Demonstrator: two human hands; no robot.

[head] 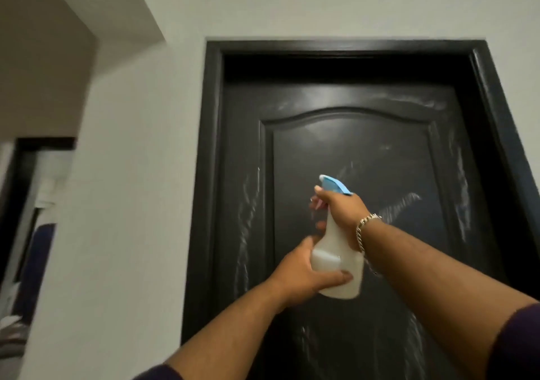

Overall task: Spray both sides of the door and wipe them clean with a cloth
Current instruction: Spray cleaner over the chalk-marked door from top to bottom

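A black panelled door [365,146] stands closed in its black frame, streaked with whitish smears on the panel and along both sides. In front of it I hold up a translucent white spray bottle [339,251] with a blue head, its nozzle pointing at the door. My right hand [342,207] grips the bottle's neck with fingers on the trigger; a chain bracelet hangs on that wrist. My left hand [304,274] cups the bottle's lower body from the left. No cloth is in view.
A white wall [140,175] runs to the left of the door frame [207,175]. At the far left a second dark-framed doorway [32,204] opens onto another room. A ceiling step hangs at the upper left.
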